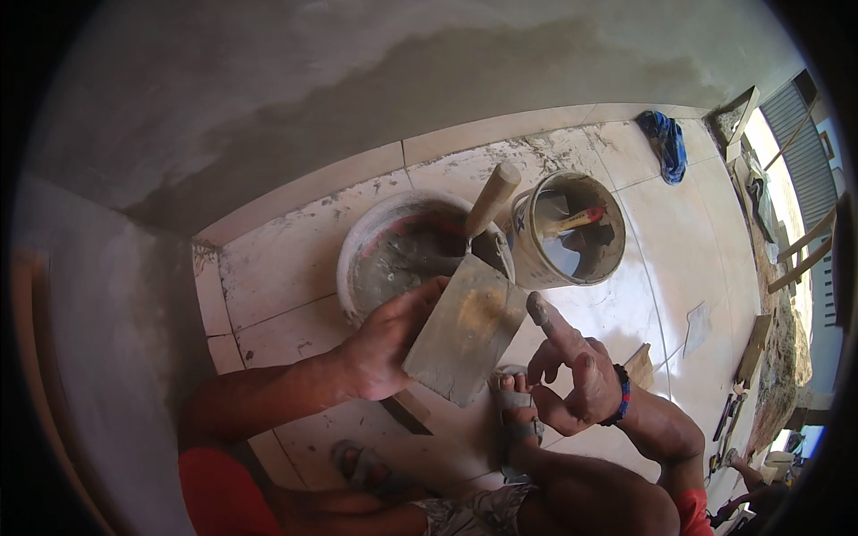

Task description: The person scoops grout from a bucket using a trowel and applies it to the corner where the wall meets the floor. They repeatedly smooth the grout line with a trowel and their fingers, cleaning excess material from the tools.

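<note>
My left hand [386, 350] is closed on the side of a trowel [466, 332], gripping the flat metal blade. A dull grey film with a yellowish shine covers the blade, and its wooden handle points up and away. My right hand [579, 380] is just right of the blade, index finger stretched toward its edge and smeared with grey paste. The other fingers are bent and apart, with nothing in them. Beyond the trowel sits a round basin [345, 268] of wet grey cement, partly hidden by blade and hand. Right of it, a bucket [536, 257] holds murky water and a brush [579, 220].
Cement-smeared tiles [277, 295] meet a plastered wall [295, 116] with a damp patch. A blue cloth [663, 147] lies at the back right. Wood offcuts [755, 351] and hand tools [728, 420] lie rightward. My sandalled feet [518, 415] are below the trowel.
</note>
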Available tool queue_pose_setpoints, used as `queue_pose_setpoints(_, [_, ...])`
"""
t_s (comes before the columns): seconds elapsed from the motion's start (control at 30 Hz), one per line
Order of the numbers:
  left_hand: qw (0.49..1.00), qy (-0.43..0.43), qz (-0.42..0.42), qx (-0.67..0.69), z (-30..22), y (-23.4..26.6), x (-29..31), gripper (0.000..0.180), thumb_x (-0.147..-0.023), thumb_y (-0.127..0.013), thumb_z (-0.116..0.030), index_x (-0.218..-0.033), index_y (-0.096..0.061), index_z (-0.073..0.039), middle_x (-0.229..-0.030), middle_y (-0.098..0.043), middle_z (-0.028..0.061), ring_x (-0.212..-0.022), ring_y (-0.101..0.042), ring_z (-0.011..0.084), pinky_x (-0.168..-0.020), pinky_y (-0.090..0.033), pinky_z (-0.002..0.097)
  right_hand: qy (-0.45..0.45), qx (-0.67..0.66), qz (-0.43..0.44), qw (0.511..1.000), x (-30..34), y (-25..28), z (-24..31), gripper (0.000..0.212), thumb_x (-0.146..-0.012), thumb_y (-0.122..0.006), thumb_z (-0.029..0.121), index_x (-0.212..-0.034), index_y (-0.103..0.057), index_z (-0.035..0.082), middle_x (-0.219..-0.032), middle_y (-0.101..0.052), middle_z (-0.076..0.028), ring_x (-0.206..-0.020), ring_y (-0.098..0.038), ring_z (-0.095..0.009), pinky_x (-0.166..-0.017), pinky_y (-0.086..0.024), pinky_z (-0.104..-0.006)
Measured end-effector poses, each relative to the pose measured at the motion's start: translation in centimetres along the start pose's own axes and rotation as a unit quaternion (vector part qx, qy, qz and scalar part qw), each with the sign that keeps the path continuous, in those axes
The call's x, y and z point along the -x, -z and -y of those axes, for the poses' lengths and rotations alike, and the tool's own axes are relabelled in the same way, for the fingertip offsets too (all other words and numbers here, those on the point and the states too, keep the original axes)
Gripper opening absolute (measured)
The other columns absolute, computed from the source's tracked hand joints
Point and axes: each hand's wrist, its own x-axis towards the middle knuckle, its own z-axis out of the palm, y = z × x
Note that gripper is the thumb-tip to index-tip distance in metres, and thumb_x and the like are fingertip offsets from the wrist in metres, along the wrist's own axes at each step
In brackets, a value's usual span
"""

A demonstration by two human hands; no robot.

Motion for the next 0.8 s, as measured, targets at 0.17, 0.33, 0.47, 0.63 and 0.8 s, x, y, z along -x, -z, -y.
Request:
queue_pose_setpoints(0.17, [0.998, -0.001, 0.030, 0.061, -0.3, 0.4, 0.2, 0.036, -0.103, -0.041, -0.028, -0.135, -0.041, -0.012, -0.125, -0.055, 0.0039, -0.112, -0.058, 0.0149, -0.092, -0.051, 0.0335, -0.027, 0.091, 0.019, 0.995, -0.8, -0.9, -0.7, 0.111, -0.067, -0.063, -0.006, -0.154, -0.003, 0.029, -0.139, -0.030, -0.045, -0.060, -0.063, -0.027, -0.051, -0.053, -0.0306])
queue_pose_setpoints(0.33, [0.998, -0.033, 0.039, 0.028, -0.3, 0.4, 0.1, 0.038, -0.102, -0.042, -0.030, -0.135, -0.041, -0.011, -0.123, -0.055, 0.0046, -0.111, -0.058, 0.0146, -0.088, -0.052, 0.0313, -0.045, 0.184, 0.060, 0.980, -0.8, -3.0, -0.7, 0.101, -0.074, -0.064, -0.002, -0.151, -0.009, 0.032, -0.142, -0.020, -0.046, -0.088, -0.065, -0.041, -0.059, -0.057, -0.0376])
queue_pose_setpoints(0.47, [0.998, -0.054, 0.036, -0.010, -0.1, 0.9, 0.1, 0.040, -0.102, -0.044, -0.033, -0.134, -0.041, -0.010, -0.119, -0.055, 0.0043, -0.105, -0.060, 0.0160, -0.080, -0.054, 0.0325, -0.061, 0.230, 0.091, 0.967, -0.9, -3.7, -0.1, 0.087, -0.082, -0.059, 0.000, -0.149, -0.015, 0.033, -0.142, -0.020, -0.046, -0.094, -0.064, -0.042, -0.063, -0.058, -0.0386])
queue_pose_setpoints(0.63, [0.999, -0.046, -0.018, -0.001, -0.3, 0.8, 0.1, 0.041, -0.102, -0.044, -0.035, -0.135, -0.041, -0.011, -0.116, -0.056, 0.0030, -0.094, -0.062, 0.0151, -0.064, -0.053, 0.0304, -0.079, 0.232, 0.123, 0.962, -0.6, -4.1, 0.0, 0.073, -0.085, -0.055, 0.000, -0.146, -0.027, 0.031, -0.140, -0.023, -0.046, -0.086, -0.066, -0.037, -0.061, -0.058, -0.0368])
queue_pose_setpoints(0.8, [0.995, -0.077, -0.036, -0.055, -0.7, 1.6, 0.6, 0.040, -0.100, -0.047, -0.032, -0.135, -0.041, -0.012, -0.117, -0.055, 0.0029, -0.096, -0.062, 0.0146, -0.061, -0.053, 0.0281, -0.067, 0.223, 0.139, 0.963, -1.3, -3.8, 0.1, 0.068, -0.084, -0.057, 0.003, -0.143, -0.031, 0.025, -0.141, -0.027, -0.042, -0.080, -0.068, -0.030, -0.057, -0.058, -0.0350])
